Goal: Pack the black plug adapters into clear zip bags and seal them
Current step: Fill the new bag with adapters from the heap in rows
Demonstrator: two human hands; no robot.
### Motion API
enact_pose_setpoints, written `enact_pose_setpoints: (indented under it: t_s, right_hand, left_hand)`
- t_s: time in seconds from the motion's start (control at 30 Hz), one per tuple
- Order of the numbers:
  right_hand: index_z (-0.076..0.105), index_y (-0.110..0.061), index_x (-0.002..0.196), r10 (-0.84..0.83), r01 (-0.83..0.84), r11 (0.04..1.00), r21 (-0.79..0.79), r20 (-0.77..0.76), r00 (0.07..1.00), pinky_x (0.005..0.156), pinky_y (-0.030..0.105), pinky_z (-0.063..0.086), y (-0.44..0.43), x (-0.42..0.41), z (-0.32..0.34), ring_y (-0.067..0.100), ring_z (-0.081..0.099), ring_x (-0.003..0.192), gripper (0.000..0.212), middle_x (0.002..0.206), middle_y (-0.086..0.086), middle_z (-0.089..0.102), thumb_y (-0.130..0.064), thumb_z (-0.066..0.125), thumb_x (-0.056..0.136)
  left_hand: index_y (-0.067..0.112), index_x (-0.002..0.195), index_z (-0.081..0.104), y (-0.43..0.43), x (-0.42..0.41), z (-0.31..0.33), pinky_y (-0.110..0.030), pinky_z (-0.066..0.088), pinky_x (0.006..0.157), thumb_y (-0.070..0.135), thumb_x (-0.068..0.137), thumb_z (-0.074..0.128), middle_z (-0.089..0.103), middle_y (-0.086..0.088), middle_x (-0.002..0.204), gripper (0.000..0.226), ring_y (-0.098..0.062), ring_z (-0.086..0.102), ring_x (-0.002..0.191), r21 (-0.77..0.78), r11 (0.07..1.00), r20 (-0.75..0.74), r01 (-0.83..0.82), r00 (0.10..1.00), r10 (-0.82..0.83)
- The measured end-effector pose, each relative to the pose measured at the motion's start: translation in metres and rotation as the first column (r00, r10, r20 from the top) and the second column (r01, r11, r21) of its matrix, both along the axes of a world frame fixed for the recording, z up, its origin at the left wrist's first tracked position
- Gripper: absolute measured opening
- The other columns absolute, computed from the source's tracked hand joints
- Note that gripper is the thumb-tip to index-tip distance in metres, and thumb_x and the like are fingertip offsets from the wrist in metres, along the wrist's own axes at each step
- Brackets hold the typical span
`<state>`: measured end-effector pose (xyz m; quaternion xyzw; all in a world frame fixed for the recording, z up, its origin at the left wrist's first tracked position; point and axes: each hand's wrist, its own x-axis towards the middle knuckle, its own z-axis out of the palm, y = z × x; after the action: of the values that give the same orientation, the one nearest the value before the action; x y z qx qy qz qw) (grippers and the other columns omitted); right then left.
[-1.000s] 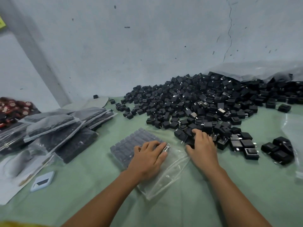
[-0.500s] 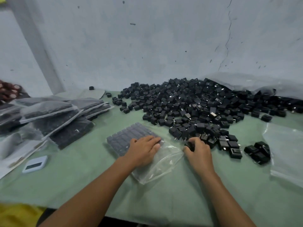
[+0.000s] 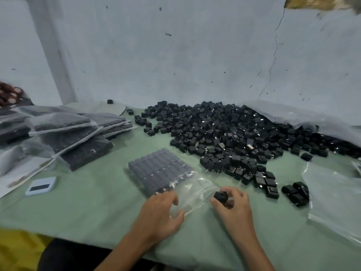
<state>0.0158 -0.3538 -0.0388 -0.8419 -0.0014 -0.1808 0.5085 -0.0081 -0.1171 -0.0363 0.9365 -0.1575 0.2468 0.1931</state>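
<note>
The counter (image 3: 82,208), covered in pale green cloth, carries all the work items. Its near edge runs close to both forearms; an adapter knocked toward that edge would probably drop to the floor.

The large loose heap of black cube-shaped plug adapters (image 3: 234,133) spreads across the right rear of the counter against the wall. Risk: a reach into its near fringe could dislodge neighbouring units and roll them onto the bag mouth.

A stack of filled clear zip bags (image 3: 78,132) lies at the left, well apart from the hands.

The clear plastic zip bag in work (image 3: 162,169) lies flat between heap and hands, its far portion filled with neat rows of adapters, its near portion empty and crumpled. Risk: the slack film could fold over the opening and block insertion. A unit forced in at a tilt may break the row pattern, bulge the bag and keep the zip from closing fully.

The left hand (image 3: 162,214) rests on the near end of the bag with fingers spread and relaxed, gripping nothing. Risk: with light pressure only, the bag may slide when a unit is pushed in.

The right hand (image 3: 234,204) grasps a single black plug adapter (image 3: 220,196) between curled fingers and thumb, just beside the bag mouth. Risk: the metal prongs may snag or pierce the film on entry.
</note>
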Motion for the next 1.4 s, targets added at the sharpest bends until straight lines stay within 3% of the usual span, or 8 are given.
enact_pose_setpoints:
  t_s: [0.33, 0.57, 0.8, 0.97, 1.03, 1.13, 1.23, 1.4]
  right_hand:
    - [0.069, -0.04, 0.102, 0.197, -0.197, 0.98, 0.015, 0.015, 0.98, 0.082, 0.015, 0.049, 0.042, -0.021, 0.0, 0.001, 0.065, 0.095, 0.029, 0.104, -0.024, 0.067, -0.038, 0.083, 0.076]
    - [0.07, -0.033, 0.104, 0.252, -0.233, 0.962, 0.143, -0.137, 0.958, 0.076, 0.032, 0.056, 0.06, -0.018, 0.004, 0.011, 0.069, 0.076, 0.025, 0.095, -0.006, 0.072, -0.029, 0.08, 0.081]
    - [0.069, -0.031, 0.081, 0.251, -0.266, 0.963, -0.041, -0.227, 0.941, 0.065, 0.013, 0.044, 0.069, 0.001, 0.024, 0.0, 0.062, 0.073, 0.01, 0.08, -0.016, 0.07, -0.029, 0.078, 0.077]
    - [0.065, -0.011, 0.08, 0.334, -0.237, 0.921, 0.308, -0.312, 0.889, 0.062, 0.033, 0.056, 0.082, 0.009, 0.031, 0.019, 0.07, 0.072, 0.012, 0.083, 0.005, 0.071, -0.001, 0.071, 0.079]
    - [0.068, -0.013, 0.073, 0.435, -0.283, 0.866, 0.413, -0.339, 0.834, 0.057, 0.025, 0.052, 0.085, 0.012, 0.032, 0.016, 0.067, 0.068, 0.02, 0.077, 0.007, 0.07, 0.004, 0.064, 0.083]
    - [0.078, -0.014, 0.081, 0.606, -0.366, 0.743, 0.561, -0.332, 0.723, 0.055, 0.018, 0.05, 0.092, 0.013, 0.038, 0.013, 0.069, 0.069, 0.025, 0.082, 0.01, 0.075, 0.004, 0.062, 0.077]
    - [0.078, -0.011, 0.087, 0.602, -0.345, 0.717, 0.606, -0.287, 0.745, 0.054, 0.017, 0.05, 0.099, 0.015, 0.033, 0.011, 0.07, 0.068, 0.031, 0.079, 0.007, 0.076, -0.004, 0.061, 0.062]
    - [0.069, -0.008, 0.114, 0.648, -0.307, 0.63, 0.713, -0.265, 0.714, 0.068, 0.022, 0.055, 0.096, 0.014, 0.017, 0.019, 0.07, 0.083, 0.03, 0.096, 0.016, 0.074, 0.007, 0.061, 0.089]
  left_hand:
    - [0.024, 0.092, 0.044, -0.009, -0.005, 0.008, -0.04, 0.046, 0.068, 0.044, 0.1, 0.037, 0.065, 0.001, 0.086, 0.023, -0.024, 0.064, 0.081, 0.015, 0.999, -0.106, -0.036, 0.994, 0.037]
    - [0.023, 0.103, 0.041, -0.007, -0.005, 0.012, -0.045, 0.044, 0.076, 0.044, 0.104, 0.027, 0.064, -0.004, 0.098, 0.025, -0.03, 0.062, 0.089, 0.035, 0.999, -0.199, -0.042, 0.979, 0.048]
    - [0.024, 0.1, 0.044, -0.004, -0.009, 0.007, -0.042, 0.043, 0.063, 0.047, 0.1, 0.023, 0.063, -0.001, 0.089, 0.031, -0.029, 0.062, 0.079, -0.073, 0.996, -0.087, 0.048, 0.995, -0.054]
    - [0.027, 0.097, 0.048, -0.006, -0.01, 0.011, -0.032, 0.043, 0.053, 0.034, 0.095, 0.047, 0.064, 0.005, 0.08, 0.007, -0.016, 0.063, 0.067, -0.114, 0.993, 0.131, 0.016, 0.991, -0.001]
    - [0.027, 0.1, 0.051, -0.006, -0.009, 0.01, -0.027, 0.043, 0.056, 0.03, 0.095, 0.05, 0.066, 0.007, 0.086, 0.005, -0.012, 0.062, 0.072, -0.123, 0.992, 0.216, 0.03, 0.976, -0.003]
    - [0.024, 0.102, 0.061, -0.005, -0.009, 0.008, -0.029, 0.049, 0.063, 0.027, 0.099, 0.049, 0.068, 0.005, 0.092, 0.013, -0.016, 0.066, 0.078, -0.138, 0.989, 0.228, 0.05, 0.974, -0.018]
    - [0.021, 0.1, 0.064, -0.005, -0.011, 0.009, -0.03, 0.052, 0.065, 0.024, 0.099, 0.05, 0.068, 0.004, 0.095, 0.015, -0.017, 0.067, 0.081, -0.1, 0.992, 0.216, 0.079, 0.975, -0.056]
    - [0.02, 0.095, 0.063, -0.003, -0.013, 0.006, -0.034, 0.049, 0.056, 0.029, 0.101, 0.048, 0.061, 0.001, 0.084, 0.019, -0.021, 0.062, 0.072, -0.074, 0.995, 0.177, 0.07, 0.983, -0.056]
